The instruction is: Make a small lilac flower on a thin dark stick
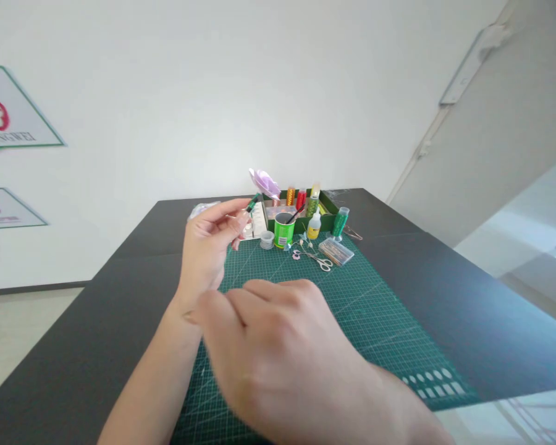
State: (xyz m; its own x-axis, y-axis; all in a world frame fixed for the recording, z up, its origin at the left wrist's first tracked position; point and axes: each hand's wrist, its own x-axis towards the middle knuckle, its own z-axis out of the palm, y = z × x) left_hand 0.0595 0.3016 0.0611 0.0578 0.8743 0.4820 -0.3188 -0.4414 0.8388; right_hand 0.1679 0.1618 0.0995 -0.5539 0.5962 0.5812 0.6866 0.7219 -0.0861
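Out in front, my left hand [209, 241] pinches the short green stem [253, 203] of an artificial flower between thumb and fingers. The flower's pale lilac petals [265, 183] point up and to the right, clear of the cutting mat. Much closer to the camera is my right hand [278, 352], its back toward me and its fingers curled in. It hovers over the green cutting mat [352, 309] and hides part of my left wrist. Whatever the right fingers hold, if anything, is hidden behind the hand.
On the mat's far end are a green can [284, 230], a glue bottle [314, 225], scissors [317, 259], a clear case [336, 251], a small round tub [267, 240] and a green spool [340, 222]. Behind them stands a green box [327, 221] with coloured spools.
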